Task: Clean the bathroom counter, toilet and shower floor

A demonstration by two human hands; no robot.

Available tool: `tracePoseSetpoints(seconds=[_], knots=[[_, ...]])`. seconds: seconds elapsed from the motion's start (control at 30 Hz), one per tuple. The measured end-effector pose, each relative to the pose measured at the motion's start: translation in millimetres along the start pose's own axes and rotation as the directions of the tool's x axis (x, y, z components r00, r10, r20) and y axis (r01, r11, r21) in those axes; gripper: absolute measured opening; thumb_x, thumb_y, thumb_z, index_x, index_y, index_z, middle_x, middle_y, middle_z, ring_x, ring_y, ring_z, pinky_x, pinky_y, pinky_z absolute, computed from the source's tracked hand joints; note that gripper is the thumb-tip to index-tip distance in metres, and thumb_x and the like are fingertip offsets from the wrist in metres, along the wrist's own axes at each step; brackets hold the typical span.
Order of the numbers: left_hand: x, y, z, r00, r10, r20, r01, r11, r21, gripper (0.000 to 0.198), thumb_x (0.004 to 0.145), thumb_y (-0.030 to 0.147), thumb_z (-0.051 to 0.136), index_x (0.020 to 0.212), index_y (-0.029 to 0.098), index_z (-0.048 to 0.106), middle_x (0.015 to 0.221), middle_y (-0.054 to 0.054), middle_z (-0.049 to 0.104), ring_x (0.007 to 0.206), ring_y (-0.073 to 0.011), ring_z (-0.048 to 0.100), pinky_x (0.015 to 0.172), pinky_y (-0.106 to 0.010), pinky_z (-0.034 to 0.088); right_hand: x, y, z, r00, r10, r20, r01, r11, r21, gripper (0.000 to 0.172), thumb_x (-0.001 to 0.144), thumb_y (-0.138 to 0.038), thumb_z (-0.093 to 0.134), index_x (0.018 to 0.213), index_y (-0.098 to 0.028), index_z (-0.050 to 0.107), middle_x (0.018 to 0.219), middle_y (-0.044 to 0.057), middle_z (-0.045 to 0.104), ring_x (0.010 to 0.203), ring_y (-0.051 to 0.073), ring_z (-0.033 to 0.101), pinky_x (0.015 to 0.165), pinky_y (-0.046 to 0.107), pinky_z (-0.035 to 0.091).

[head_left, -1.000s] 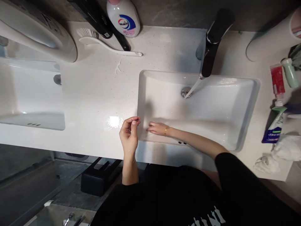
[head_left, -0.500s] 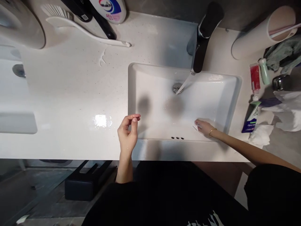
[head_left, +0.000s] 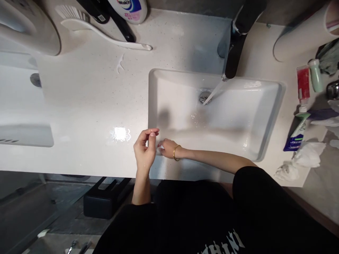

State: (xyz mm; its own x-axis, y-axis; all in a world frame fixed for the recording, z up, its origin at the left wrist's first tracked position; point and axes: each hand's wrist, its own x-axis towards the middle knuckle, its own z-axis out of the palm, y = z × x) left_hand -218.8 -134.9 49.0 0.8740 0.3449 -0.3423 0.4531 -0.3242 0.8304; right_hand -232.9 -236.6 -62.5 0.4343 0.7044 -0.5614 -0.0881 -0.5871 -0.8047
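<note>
In the frame's centre, the left hand (head_left: 144, 150) has its fingertips pinched narrow above the surface (head_left: 87, 106) edge. The right hand (head_left: 166, 147) touches the sink (head_left: 265, 120) beside it; I cannot tell its grip.

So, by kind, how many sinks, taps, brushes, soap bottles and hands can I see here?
Sinks: 2
Taps: 1
Brushes: 1
Soap bottles: 1
Hands: 2
Total: 7
</note>
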Motion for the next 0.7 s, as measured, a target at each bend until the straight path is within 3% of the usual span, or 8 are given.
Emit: tracePoseSetpoints(seconds=[0.1, 0.27, 0.4, 0.47, 0.5, 0.57, 0.63, 0.7], knots=[[2.4, 0.4, -0.6, 1.0, -0.007, -0.007, 0.007, 1.0, 0.014, 0.025, 0.093, 0.04, 0.056, 0.098, 0.019, 0.068, 0.097, -0.005, 0.07, 0.09, -0.0152, 0.066, 0.087, -0.03, 0.051, -4.2, 9.8, -2.9, 0.996, -0.035, 0.083, 0.038, 0.999, -0.03, 0.025, 0.09, -0.027, 0.06, 0.111, -0.019, 0.068, 0.104, 0.007, 0.068, 0.089, 0.017, 0.062, 0.075, 0.024, 0.044], [8.4, 0.6, 5.3, 1.0, 0.004, 0.02, -0.004, 1.0, 0.001, 0.027, 0.093, 0.042, 0.056, 0.099, 0.018, 0.069, 0.097, -0.006, 0.07, 0.091, -0.0163, 0.066, 0.088, -0.031, 0.051, -28.5, 86.2, -42.8, 0.992, -0.093, 0.083, 0.12, 0.898, -0.423, 0.02, 0.095, -0.018, 0.05, 0.106, -0.018, 0.067, 0.109, 0.009, 0.063, 0.076, 0.013, 0.057, 0.062, 0.023, 0.037], [13.8, 1.8, 14.2, 0.997, 0.006, 0.071, -0.008, 1.0, 0.026, 0.028, 0.093, 0.042, 0.055, 0.098, 0.019, 0.07, 0.099, -0.007, 0.071, 0.092, -0.0173, 0.066, 0.088, -0.032, 0.051, -10.0, 117.4, -64.4, 0.891, -0.357, 0.279, 0.453, 0.718, -0.528, 0.022, 0.099, -0.026, 0.046, 0.103, -0.023, 0.067, 0.103, 0.005, 0.064, 0.08, 0.014, 0.055, 0.064, 0.024, 0.037], [15.5, 1.7, 20.3, 0.995, 0.018, 0.102, -0.022, 0.999, 0.047, 0.027, 0.093, 0.041, 0.054, 0.099, 0.019, 0.07, 0.1, -0.007, 0.071, 0.093, -0.0173, 0.066, 0.088, -0.031, 0.05, 5.4, 121.6, -74.1, 0.849, -0.439, 0.294, 0.527, 0.657, -0.54, 0.026, 0.1, -0.025, 0.041, 0.103, -0.024, 0.067, 0.103, 0.006, 0.064, 0.083, 0.015, 0.056, 0.069, 0.025, 0.04], [16.2, 1.2, 23.8, 0.993, 0.019, 0.12, -0.026, 0.998, 0.054, 0.027, 0.093, 0.041, 0.054, 0.099, 0.02, 0.07, 0.1, -0.007, 0.071, 0.093, -0.0174, 0.066, 0.087, -0.031, 0.05, 12.5, 123.0, -80.5, 0.864, -0.444, 0.236, 0.494, 0.66, -0.566, 0.027, 0.1, -0.023, 0.04, 0.104, -0.024, 0.067, 0.105, 0.006, 0.064, 0.086, 0.015, 0.056, 0.072, 0.026, 0.041], [17.5, -0.1, 31.9, 0.986, 0.005, 0.166, -0.017, 0.997, 0.069, 0.027, 0.093, 0.041, 0.054, 0.098, 0.02, 0.07, 0.1, -0.007, 0.072, 0.092, -0.0179, 0.066, 0.083, -0.029, 0.051, 22.6, 126.5, -98.3, 0.941, -0.336, -0.035, 0.243, 0.746, -0.62, 0.028, 0.099, -0.018, 0.039, 0.109, -0.023, 0.065, 0.112, 0.009, 0.063, 0.093, 0.017, 0.057, 0.078, 0.027, 0.044], [18.7, -0.8, 41.2, 0.974, -0.016, 0.224, -0.005, 0.996, 0.091, 0.028, 0.092, 0.042, 0.054, 0.097, 0.02, 0.07, 0.097, -0.007, 0.072, 0.089, -0.0188, 0.067, 0.075, -0.028, 0.051, 23.2, 133.1, -121.5, 0.937, -0.167, -0.307, -0.053, 0.801, -0.597, 0.032, 0.099, -0.015, 0.036, 0.113, -0.02, 0.064, 0.117, 0.012, 0.062, 0.097, 0.018, 0.058, 0.083, 0.029, 0.045], [20.0, 0.3, 51.2, 0.962, -0.016, 0.272, -0.016, 0.993, 0.116, 0.028, 0.091, 0.042, 0.055, 0.097, 0.02, 0.071, 0.094, -0.008, 0.073, 0.086, -0.0194, 0.067, 0.067, -0.026, 0.049, 9.5, 144.5, -146.1, 0.914, -0.101, -0.392, -0.152, 0.812, -0.564, 0.034, 0.099, -0.014, 0.034, 0.113, -0.02, 0.064, 0.115, 0.011, 0.062, 0.099, 0.019, 0.058, 0.085, 0.03, 0.047]])
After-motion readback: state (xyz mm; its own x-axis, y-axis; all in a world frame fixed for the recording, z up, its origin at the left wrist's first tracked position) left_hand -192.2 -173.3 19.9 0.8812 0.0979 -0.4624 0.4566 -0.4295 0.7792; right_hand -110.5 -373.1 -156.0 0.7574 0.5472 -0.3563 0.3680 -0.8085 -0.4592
